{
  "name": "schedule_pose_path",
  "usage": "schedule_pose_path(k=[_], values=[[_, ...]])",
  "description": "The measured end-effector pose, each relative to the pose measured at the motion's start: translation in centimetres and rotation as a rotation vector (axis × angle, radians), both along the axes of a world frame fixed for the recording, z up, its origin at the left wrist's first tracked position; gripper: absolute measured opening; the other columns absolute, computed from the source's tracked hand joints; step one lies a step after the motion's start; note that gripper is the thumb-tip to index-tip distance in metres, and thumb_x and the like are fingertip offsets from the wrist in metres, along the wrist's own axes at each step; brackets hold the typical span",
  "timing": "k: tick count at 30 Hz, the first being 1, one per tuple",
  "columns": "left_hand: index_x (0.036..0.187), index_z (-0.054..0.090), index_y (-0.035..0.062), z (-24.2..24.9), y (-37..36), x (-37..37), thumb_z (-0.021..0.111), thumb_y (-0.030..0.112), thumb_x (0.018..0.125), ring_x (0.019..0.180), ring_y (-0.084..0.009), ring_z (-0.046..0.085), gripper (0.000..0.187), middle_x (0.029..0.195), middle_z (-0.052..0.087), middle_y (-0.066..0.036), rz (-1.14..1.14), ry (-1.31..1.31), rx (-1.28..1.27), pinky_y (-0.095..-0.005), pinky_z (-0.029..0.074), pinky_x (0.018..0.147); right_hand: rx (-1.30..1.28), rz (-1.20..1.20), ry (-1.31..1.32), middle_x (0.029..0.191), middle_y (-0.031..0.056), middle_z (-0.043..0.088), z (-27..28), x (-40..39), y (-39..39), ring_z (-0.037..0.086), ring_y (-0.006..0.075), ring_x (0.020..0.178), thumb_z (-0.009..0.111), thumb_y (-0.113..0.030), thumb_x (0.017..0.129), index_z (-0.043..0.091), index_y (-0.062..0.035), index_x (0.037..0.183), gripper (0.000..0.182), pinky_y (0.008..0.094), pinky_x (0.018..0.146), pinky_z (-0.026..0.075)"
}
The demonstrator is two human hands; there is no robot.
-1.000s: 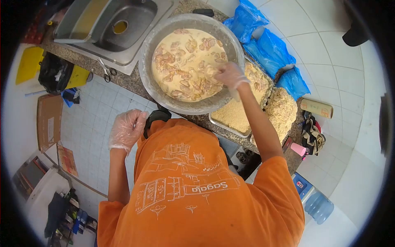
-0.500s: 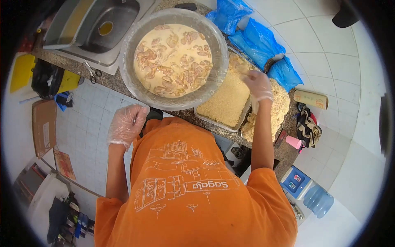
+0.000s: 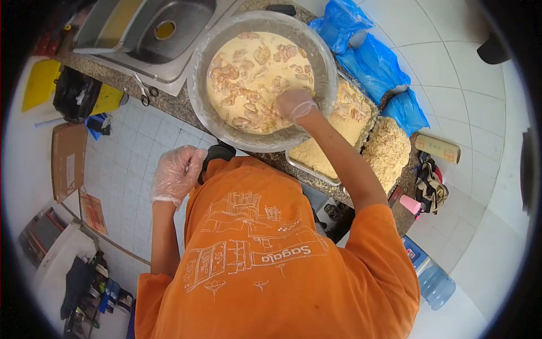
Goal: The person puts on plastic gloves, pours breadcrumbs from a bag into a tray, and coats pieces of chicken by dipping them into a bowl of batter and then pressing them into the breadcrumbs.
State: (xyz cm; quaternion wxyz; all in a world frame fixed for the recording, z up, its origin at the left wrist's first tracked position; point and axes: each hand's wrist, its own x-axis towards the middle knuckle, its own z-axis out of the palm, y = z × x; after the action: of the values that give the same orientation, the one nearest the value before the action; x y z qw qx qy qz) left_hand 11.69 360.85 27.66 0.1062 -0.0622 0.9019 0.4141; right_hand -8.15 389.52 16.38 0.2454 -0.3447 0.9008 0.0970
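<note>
A large grey basin (image 3: 200,107) holds pale batter with many pieces of raw meat (image 3: 226,72) in it. My right hand (image 3: 294,105), in a clear plastic glove, reaches into the basin's right side. Its fingertips are down among batter and meat, so whether they grip a piece is hidden. Beside the basin, a metal tray (image 3: 313,173) is filled with yellowish crumbs (image 3: 322,152), with coated meat pieces (image 3: 351,101) at its far end. My left hand (image 3: 178,175), also gloved, hangs in front of the counter with curled fingers and nothing visible in them.
Crumb-coated pieces (image 3: 387,152) are heaped right of the tray. Blue plastic bags (image 3: 372,65) lie along the wall. A sink (image 3: 175,42) and scissors (image 3: 145,93) are left of the basin. A pink cup (image 3: 409,204) and a water dispenser bottle (image 3: 436,287) stand at right.
My right hand has moved left from the crumb tray into the basin. Meat pieces now show at the tray's far end. My left hand stays curled, and the view has shifted slightly.
</note>
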Motion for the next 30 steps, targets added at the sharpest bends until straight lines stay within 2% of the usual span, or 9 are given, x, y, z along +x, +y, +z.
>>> schedule_pose_path(k=[2,8,10,16,20,22,25,28,30], values=[[0.074,0.049,0.0007,-0.4,-0.8,0.1,0.063,0.024,0.101,0.057,-0.0313,0.042,0.038,0.064,0.047,-0.016,0.034,0.022,-0.013,-0.0416,0.039,0.056,0.048,-0.101,-0.054,0.090,0.0193,0.073,2.9,-1.0,0.3,0.072,0.0326,0.089,0.062,-0.011,0.086,0.074,-0.0053,0.093,0.016,0.0434,0.082,0.057],[0.077,0.054,-0.0004,-0.5,-0.7,-1.1,0.061,0.026,0.101,0.059,-0.0327,0.045,0.036,0.066,0.049,-0.016,-0.003,-0.019,-0.015,-0.0428,0.041,0.059,-0.567,-0.349,-0.231,0.076,0.0086,0.068,8.2,-2.2,8.8,0.063,0.0184,0.069,0.070,-0.015,0.089,0.074,0.0009,0.107,0.024,0.0364,0.069,0.053],[0.077,0.053,-0.0004,-0.1,0.3,-1.5,0.061,0.026,0.101,0.059,-0.0322,0.044,0.036,0.066,0.048,-0.016,-0.004,-0.031,0.009,-0.0424,0.041,0.058,-0.802,-0.794,-0.462,0.080,0.0056,0.069,10.7,-1.1,11.6,0.063,0.0164,0.071,0.066,-0.008,0.086,0.075,0.0013,0.104,0.022,0.0311,0.068,0.051],[0.077,0.050,-0.0003,-0.3,3.1,-1.9,0.060,0.026,0.101,0.059,-0.0309,0.042,0.037,0.065,0.045,-0.015,-0.066,-0.044,0.008,-0.0418,0.039,0.058,-1.035,-1.204,-0.242,0.077,0.0039,0.068,14.9,3.6,19.2,0.057,0.0117,0.063,0.067,-0.004,0.086,0.074,0.0018,0.113,0.029,0.0266,0.058,0.044],[0.078,0.053,0.0009,0.0,4.4,-1.8,0.063,0.024,0.100,0.060,-0.0309,0.045,0.033,0.066,0.049,-0.015,-0.095,-0.028,-0.017,-0.0418,0.040,0.059,-0.825,-1.197,-0.083,0.079,0.0055,0.069,11.8,4.7,23.3,0.060,0.0116,0.066,0.069,-0.009,0.087,0.074,0.0014,0.116,0.031,0.0264,0.060,0.047],[0.078,0.053,0.0008,0.3,4.6,-1.6,0.063,0.024,0.100,0.060,-0.0311,0.045,0.034,0.066,0.049,-0.015,-0.105,-0.028,-0.017,-0.0418,0.040,0.059,-0.458,-1.054,0.207,0.079,0.0069,0.070,10.7,5.4,21.5,0.062,0.0119,0.068,0.068,-0.012,0.089,0.073,0.0021,0.116,0.031,0.0286,0.063,0.049],[0.077,0.051,0.0006,0.4,4.6,-1.3,0.062,0.025,0.101,0.060,-0.0317,0.043,0.036,0.066,0.047,-0.015,-0.098,-0.032,0.002,-0.0422,0.040,0.059,-0.515,-0.781,0.251,0.079,0.0074,0.071,3.8,5.8,21.8,0.064,0.0147,0.068,0.067,-0.017,0.088,0.073,-0.0029,0.120,0.035,0.0294,0.066,0.051],[0.076,0.051,0.0004,0.3,3.8,-1.2,0.060,0.026,0.101,0.059,-0.0322,0.043,0.037,0.065,0.047,-0.015,-0.084,-0.030,-0.006,-0.0426,0.040,0.058,-0.674,-1.014,0.092,0.084,0.0102,0.074,3.5,5.9,17.4,0.068,0.0230,0.070,0.067,-0.020,0.086,0.074,-0.0095,0.119,0.035,0.0360,0.069,0.054],[0.076,0.052,0.0004,0.3,2.9,-0.9,0.061,0.025,0.101,0.059,-0.0325,0.044,0.036,0.065,0.048,-0.015,-0.078,-0.030,-0.036,-0.0427,0.040,0.058,-0.670,-0.929,0.126,0.085,0.0127,0.074,6.2,5.2,13.1,0.070,0.0267,0.073,0.067,-0.020,0.085,0.075,-0.0103,0.117,0.034,0.0382,0.071,0.055]])
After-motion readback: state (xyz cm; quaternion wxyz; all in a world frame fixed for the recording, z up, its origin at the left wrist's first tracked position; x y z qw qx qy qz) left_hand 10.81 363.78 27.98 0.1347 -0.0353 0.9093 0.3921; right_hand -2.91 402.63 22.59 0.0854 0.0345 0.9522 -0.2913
